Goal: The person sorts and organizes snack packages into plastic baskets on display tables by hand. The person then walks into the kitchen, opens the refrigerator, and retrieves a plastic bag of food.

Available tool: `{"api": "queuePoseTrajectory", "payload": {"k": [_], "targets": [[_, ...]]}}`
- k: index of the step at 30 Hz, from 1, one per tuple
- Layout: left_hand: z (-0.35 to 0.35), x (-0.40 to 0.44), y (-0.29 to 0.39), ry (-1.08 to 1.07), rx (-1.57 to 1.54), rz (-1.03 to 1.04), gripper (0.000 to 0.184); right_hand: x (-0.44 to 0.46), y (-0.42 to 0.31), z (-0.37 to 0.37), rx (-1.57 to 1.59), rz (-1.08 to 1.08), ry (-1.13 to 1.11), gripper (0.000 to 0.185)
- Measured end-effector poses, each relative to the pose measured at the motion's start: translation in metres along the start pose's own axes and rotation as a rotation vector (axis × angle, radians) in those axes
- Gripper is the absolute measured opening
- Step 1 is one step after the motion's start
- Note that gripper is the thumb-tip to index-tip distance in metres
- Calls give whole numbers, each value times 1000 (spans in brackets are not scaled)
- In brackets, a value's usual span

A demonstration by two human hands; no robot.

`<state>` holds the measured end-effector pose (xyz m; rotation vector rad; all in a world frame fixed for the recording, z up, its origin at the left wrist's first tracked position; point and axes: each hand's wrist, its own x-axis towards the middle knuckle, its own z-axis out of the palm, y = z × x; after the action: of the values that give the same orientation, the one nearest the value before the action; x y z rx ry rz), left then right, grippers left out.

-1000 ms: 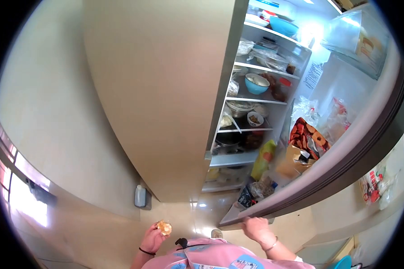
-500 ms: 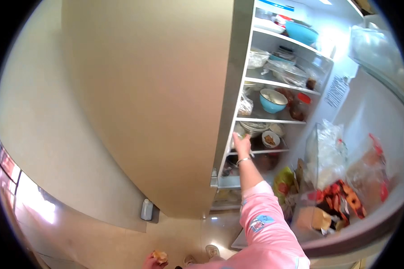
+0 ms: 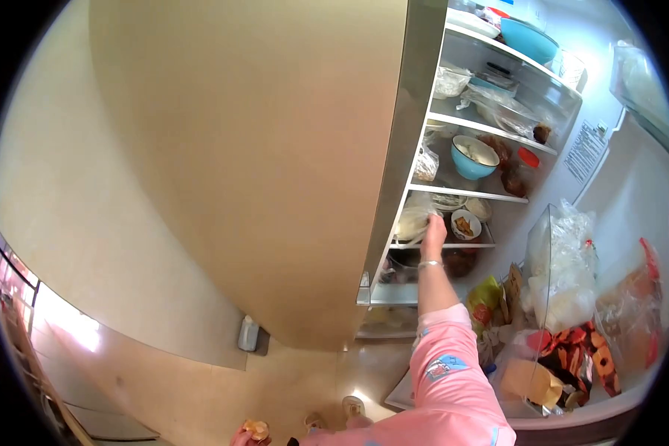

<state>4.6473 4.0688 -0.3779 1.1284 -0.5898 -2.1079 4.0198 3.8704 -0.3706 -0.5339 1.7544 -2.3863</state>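
Observation:
My right hand reaches into the open fridge, its fingers closed on the edge of a clear plastic bag with something pale inside. That bag sits at the left end of a lower shelf. Right beside the hand is a small white bowl of brown food, with stacked plates behind. Low at the bottom edge, my left hand is closed around a pale orange piece of food, whose kind I cannot make out.
Above stand a blue bowl, a red-lidded jar and a larger blue bowl. The open door's bins hold bags and packets. A tall beige panel rises on the left; a white bottle stands on the floor.
My right hand has shifted right along the shelf, and the plastic bag now shows plainly in its fingers. The view has moved slightly. My left hand still holds the food.

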Motion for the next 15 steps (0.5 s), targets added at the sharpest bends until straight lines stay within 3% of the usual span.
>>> {"api": "queuePoseTrajectory", "payload": {"k": [2,5,8,9,13,14,15], "targets": [[1,-3,-2,10,-10,-22,29,-10,-11,-10,416,113,65,25],[-17,4,-10,-70,-26,-49,31,-35,-16,-35,775,267,115,41],[-42,14,-23,-139,-86,-73,28,-89,-21,-60,898,435,57,49],[-47,13,-25,-131,-140,-74,35,-115,-26,-63,917,454,48,49],[-30,10,-9,-252,-113,-86,36,-248,-63,-74,640,529,63,39],[-31,14,-9,-280,-112,-94,35,-278,-51,-90,464,493,36,29],[-33,18,-10,-306,-112,-99,34,-309,-51,-110,87,327,-95,20]]}}
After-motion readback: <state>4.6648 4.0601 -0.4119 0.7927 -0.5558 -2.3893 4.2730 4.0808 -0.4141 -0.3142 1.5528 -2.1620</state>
